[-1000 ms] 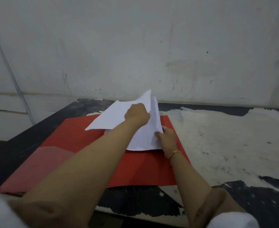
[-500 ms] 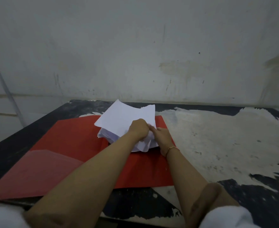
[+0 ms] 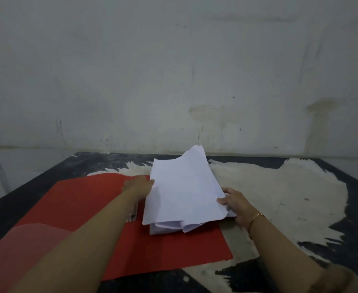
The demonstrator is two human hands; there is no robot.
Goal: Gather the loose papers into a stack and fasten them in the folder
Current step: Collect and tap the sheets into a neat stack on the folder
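One paper stack (image 3: 184, 191) (on folder (image 3: 78, 204)) — left grip (image 3: 139, 186), right grip (image 3: 237, 205) holding.

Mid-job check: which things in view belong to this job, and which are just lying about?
Job: papers; red folder; metal fastener; left hand and right hand, both holding the papers.
Just there: table; wall; bracelet on the right wrist.

Bare workrm: stained wall (image 3: 173, 70), peeling tbl (image 3: 279, 187).
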